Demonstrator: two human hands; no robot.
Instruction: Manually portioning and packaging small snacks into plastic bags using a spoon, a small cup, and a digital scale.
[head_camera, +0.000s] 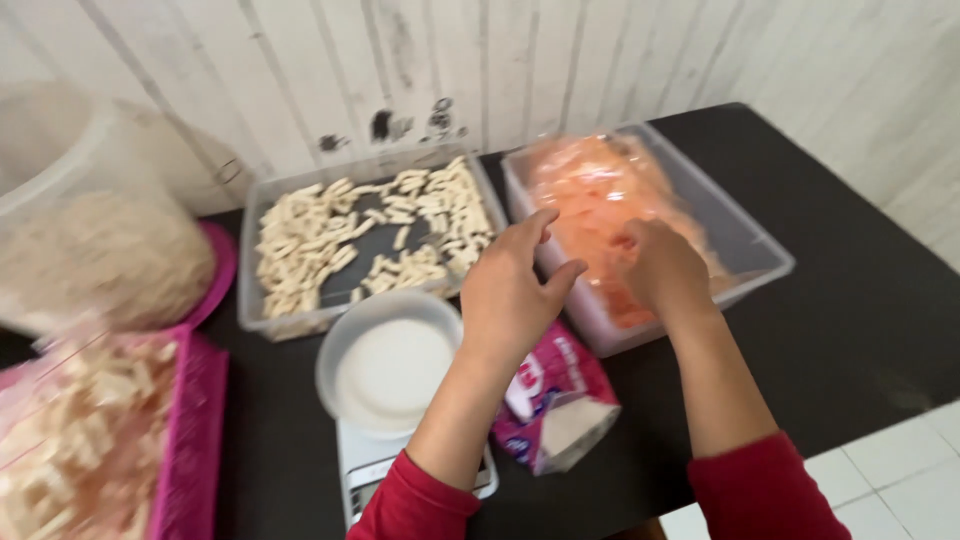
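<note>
- Two hands reach over a black table (860, 330): the left hand (510, 290) hovers with fingers spread and loosely open, holding nothing, just beside the near-left corner of a clear tub (752, 262).
- The right hand (660, 265) is inside that tub, curled down onto the orange-pink pieces (590, 195); blur hides whether it has hold of any.
- The orange-pink pieces fill the tub's left half, touching the right hand.
- A second clear tub (262, 315), left of the first, holds pale stick-shaped pieces (370, 235) scattered across its dark bottom.
- A round white bowl (385, 370) sits on a small white scale (360, 470), under the left forearm.
- A pink-and-white bag (560, 395) lies between the two forearms.
- At far left, a large clear container of pale crumbs (90, 250) and a magenta tray (195, 430) of pale sticks.
</note>
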